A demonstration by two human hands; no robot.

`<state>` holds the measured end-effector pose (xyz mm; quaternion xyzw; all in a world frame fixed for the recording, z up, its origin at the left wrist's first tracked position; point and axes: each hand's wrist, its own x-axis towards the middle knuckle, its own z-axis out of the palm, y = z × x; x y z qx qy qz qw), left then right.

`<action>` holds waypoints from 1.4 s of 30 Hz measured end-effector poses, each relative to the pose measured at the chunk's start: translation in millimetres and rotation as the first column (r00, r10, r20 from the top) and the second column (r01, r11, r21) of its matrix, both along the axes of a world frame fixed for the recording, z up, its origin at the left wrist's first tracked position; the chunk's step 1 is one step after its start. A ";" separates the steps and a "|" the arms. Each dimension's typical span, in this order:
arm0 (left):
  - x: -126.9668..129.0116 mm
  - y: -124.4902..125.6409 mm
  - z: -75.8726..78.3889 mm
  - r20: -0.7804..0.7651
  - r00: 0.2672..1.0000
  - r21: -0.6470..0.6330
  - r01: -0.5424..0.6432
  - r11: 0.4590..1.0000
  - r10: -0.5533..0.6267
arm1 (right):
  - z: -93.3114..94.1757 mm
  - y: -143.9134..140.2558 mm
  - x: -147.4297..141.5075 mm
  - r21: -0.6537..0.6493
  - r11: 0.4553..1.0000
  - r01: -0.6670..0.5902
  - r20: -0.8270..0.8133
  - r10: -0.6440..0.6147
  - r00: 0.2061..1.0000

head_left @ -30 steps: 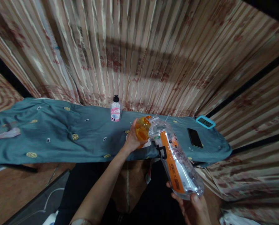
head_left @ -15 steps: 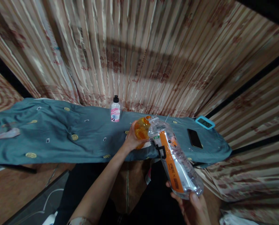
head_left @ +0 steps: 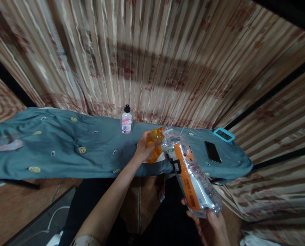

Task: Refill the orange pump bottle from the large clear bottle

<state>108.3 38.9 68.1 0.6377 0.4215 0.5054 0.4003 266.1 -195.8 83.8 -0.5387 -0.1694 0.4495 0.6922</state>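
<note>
My left hand (head_left: 143, 148) is wrapped round an orange see-through bottle (head_left: 155, 145), whose open mouth faces up near the table's front edge. My right hand (head_left: 208, 223) grips the base of a large clear plastic bottle (head_left: 190, 174) with an orange and silver label. This clear bottle is tilted, its neck pointing away from me and lying close beside the orange bottle's mouth. Whether the two mouths touch, I cannot tell. Part of a white item shows under the orange bottle, mostly hidden.
A small bottle with a black cap and pink label (head_left: 126, 121) stands at the back of the cloth-covered table (head_left: 65, 147). On the right lie a black phone (head_left: 213, 152) and a blue-framed digital clock (head_left: 224, 134). A pale pink item (head_left: 9, 146) lies far left. A patterned curtain (head_left: 147, 61) hangs behind.
The fingers of my left hand have shifted slightly on the orange bottle, with one now stretched across its front. The clear bottle stays tilted in nearly the same place.
</note>
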 end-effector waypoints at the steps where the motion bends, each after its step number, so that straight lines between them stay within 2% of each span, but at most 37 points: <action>1: 0.7 1.9 0.1 -0.008 1.000 0.006 -0.004 1.000 0.004 | 0.2 0.1 -0.3 0.002 1.000 0.006 0.000 -0.006 1.000; 5: 3.3 6.7 0.6 -0.020 1.000 0.040 -0.008 0.999 0.009 | 2.3 1.0 -2.3 0.004 0.999 0.045 -0.023 -0.045 0.999; 10: 6.7 5.7 7.2 -0.061 0.998 0.148 0.018 0.989 -0.009 | 5.4 1.0 -3.9 0.007 0.999 0.038 -0.050 -0.038 0.998; 16: 12.2 7.8 11.6 -0.132 0.990 0.229 -0.016 0.973 0.048 | 10.7 0.5 -6.2 -0.020 0.998 0.051 -0.084 -0.053 0.995; 26: 19.3 7.5 14.2 -0.133 0.980 0.296 -0.102 0.950 0.146 | 17.5 -0.4 -4.0 -0.041 0.999 0.034 -0.067 -0.036 0.997; 32: 18.6 5.7 17.1 -0.128 0.986 0.254 -0.070 0.965 0.105 | 13.7 -2.3 -2.1 -0.025 0.999 0.026 -0.086 -0.028 0.996; 42: 18.6 0.2 21.7 -0.119 0.987 0.200 -0.078 0.977 0.104 | 15.6 0.9 -5.8 -0.016 0.999 0.034 -0.090 -0.035 0.995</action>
